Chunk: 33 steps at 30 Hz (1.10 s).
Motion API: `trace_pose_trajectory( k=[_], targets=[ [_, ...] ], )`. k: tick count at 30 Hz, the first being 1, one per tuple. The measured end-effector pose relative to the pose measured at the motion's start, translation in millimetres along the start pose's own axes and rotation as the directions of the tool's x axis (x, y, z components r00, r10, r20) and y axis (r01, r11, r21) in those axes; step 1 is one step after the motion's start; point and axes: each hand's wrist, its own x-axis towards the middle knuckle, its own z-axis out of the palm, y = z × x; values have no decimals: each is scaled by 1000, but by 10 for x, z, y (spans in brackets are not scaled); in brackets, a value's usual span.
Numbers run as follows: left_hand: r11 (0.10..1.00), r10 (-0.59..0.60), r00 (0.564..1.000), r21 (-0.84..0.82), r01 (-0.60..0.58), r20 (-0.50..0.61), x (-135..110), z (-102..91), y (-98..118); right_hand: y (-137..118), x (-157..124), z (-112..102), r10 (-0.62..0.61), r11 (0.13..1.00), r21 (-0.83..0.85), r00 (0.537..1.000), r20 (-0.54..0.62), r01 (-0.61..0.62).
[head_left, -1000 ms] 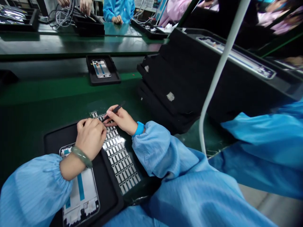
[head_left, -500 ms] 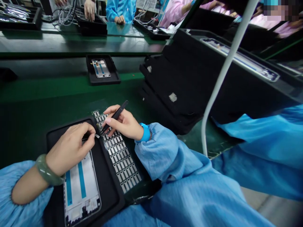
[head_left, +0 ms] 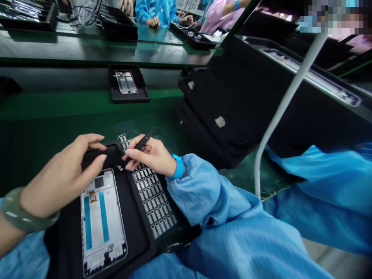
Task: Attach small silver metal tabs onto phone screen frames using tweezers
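My left hand (head_left: 64,170) hovers over the upper left of a black tray (head_left: 139,236), its thumb and fingers apart with nothing between them. In that tray lies a silver phone frame (head_left: 97,217) with two blue strips and a small orange flex connector (head_left: 93,197). My right hand (head_left: 152,155) grips black tweezers (head_left: 147,136), their tips pointing down toward the tray's upper right edge. A small pale piece (head_left: 119,168) shows by the tips; I cannot tell whether they pinch it. Under my right hand is a sheet of small silver stickers (head_left: 154,201), overlapping the tray's right side.
A second black tray (head_left: 130,97) with a phone frame stands further back. Stacked black trays (head_left: 215,97) rise at the right, beside a grey cable (head_left: 276,112). Across the bench, co-workers' hands (head_left: 153,22) are near more trays (head_left: 119,29).
My left hand has let go of the small pale piece, opened and moved left, uncovering the top of the phone frame. My right hand stays near the sheet with the tweezers. The view has shifted slightly.
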Motion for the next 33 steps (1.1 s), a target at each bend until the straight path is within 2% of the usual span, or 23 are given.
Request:
trace_pose_trajectory(
  k=[2, 5, 8, 11, 19, 21, 23, 25, 28, 31, 33],
  targets=[
    [998, -53, 999, -35, 53, 2, -90, -46, -84, 19, 46, 62, 21, 996, 82, 999, -29, -19],
    [988, -60, 997, -142, 67, 57, -247, 10, -166, 61, 110, 208, 34, 984, 177, 999, -36, -27],
    [949, -98, 990, -290, 123, 100, -353, 97, -192, 82, 147, 372, 31, 982, 188, 999, -9, -28],
    [918, -122, 980, -358, 171, 155, -385, 107, -216, 80, 165, 484, 12, 989, 144, 1000, 24, -15],
    [927, -115, 981, -338, 162, 154, -396, 67, -224, 37, 140, 520, -77, 985, -145, 992, 103, 92],
    [935, -120, 979, -312, 167, 164, -406, 68, -222, 34, 142, 515, -84, 981, -168, 991, 104, 100],
    [949, -133, 978, -265, 173, 163, -434, 66, -250, 55, 168, 506, -67, 989, -127, 996, 59, 74],
    [972, -122, 986, -189, 142, 111, -482, 73, -312, 98, 217, 493, -8, 998, -64, 1000, 12, 9],
    [997, 12, 999, -83, -8, 41, -573, 120, -436, 171, 299, 473, 99, 995, -35, 995, 13, -99],
    [987, 162, 984, -31, -160, 74, -644, 192, -534, 214, 345, 470, 155, 985, -82, 987, 51, -150],
    [979, 204, 976, -10, -204, 82, -668, 229, -568, 225, 349, 477, 156, 980, -131, 986, 64, -147]
  ],
)
